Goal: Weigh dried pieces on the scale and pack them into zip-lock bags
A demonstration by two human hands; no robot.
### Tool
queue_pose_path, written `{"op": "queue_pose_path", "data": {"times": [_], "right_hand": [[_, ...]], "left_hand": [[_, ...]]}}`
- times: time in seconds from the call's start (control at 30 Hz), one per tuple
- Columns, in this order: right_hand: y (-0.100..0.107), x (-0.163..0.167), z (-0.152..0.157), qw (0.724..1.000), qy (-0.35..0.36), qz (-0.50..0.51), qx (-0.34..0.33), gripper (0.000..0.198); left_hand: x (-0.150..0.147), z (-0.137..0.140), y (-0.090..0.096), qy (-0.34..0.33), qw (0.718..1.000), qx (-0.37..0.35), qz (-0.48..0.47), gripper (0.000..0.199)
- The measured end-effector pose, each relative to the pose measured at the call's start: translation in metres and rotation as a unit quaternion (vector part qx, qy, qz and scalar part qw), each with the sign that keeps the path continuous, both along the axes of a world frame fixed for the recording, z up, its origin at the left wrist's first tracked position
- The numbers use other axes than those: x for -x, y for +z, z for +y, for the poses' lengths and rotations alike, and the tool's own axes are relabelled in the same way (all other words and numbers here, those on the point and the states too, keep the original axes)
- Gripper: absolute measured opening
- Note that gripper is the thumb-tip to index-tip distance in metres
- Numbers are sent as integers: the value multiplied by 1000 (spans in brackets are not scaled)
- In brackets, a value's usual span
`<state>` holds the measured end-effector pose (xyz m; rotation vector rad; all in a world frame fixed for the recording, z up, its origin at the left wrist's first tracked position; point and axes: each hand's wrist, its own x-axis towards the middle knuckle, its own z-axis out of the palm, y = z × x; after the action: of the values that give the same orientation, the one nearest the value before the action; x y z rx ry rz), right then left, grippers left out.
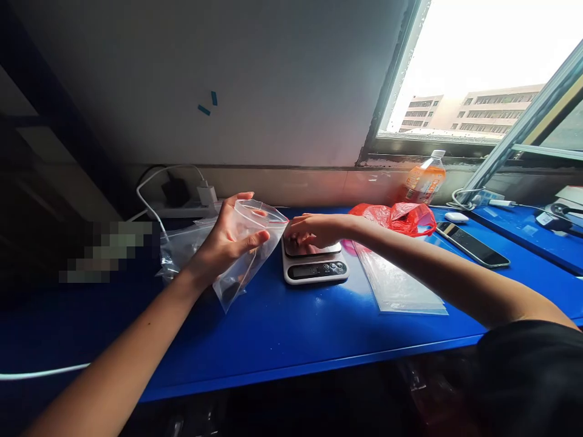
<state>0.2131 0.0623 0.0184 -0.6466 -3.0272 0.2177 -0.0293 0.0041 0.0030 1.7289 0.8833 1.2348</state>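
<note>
My left hand (pixel 235 233) holds a clear zip bag (pixel 243 270) by its upper part, thumb and fingers round it with the mouth gaping toward the right. A small white kitchen scale (pixel 291 274) with a shiny metal plate stands on the blue table, just right of the bag. Over that plate is my right hand (pixel 314 230), its fingers curled downward close to the bag's open edge. Whatever those fingers have hold of is hidden. The scale's display is too dark to read.
Right of the scale lie flat clear bags (pixel 405 288), a crumpled red plastic bag (pixel 394 218) and a phone (pixel 473 244). An orange drink bottle (pixel 424 180) stands by the window. At the back left, a charger (pixel 206 194) sits in a power strip. More clear plastic (pixel 175 252) lies behind my left hand.
</note>
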Motion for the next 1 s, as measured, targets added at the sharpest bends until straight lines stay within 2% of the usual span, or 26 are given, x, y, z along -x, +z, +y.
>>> {"op": "queue_pose_path", "data": {"times": [0.13,0.27,0.4,0.47,0.53,0.83,0.93,1.0], "right_hand": [[-1,-3,-11,996,-92,12,-3,51],[-6,-8,-24,987,-155,19,-34,38],[-17,-12,-25,965,-237,-2,-116,26],[-21,-16,-23,953,-254,-26,-164,24],[-23,-20,-22,949,-255,-39,-184,23],[-34,-20,-27,941,-294,-20,-166,21],[-27,-21,-26,937,-315,-17,-149,20],[-15,-23,-28,931,-333,-5,-146,23]], "left_hand": [[-1,-3,2,7,1000,13,19,84],[-3,-5,2,7,1000,2,25,82],[-4,-3,1,4,1000,6,27,81],[-4,-2,0,5,999,4,33,81],[-4,-1,-2,9,999,-4,39,81],[-5,-2,0,10,999,2,52,82],[-5,-3,1,11,998,5,56,83],[-4,-3,1,10,998,3,58,82]]}}
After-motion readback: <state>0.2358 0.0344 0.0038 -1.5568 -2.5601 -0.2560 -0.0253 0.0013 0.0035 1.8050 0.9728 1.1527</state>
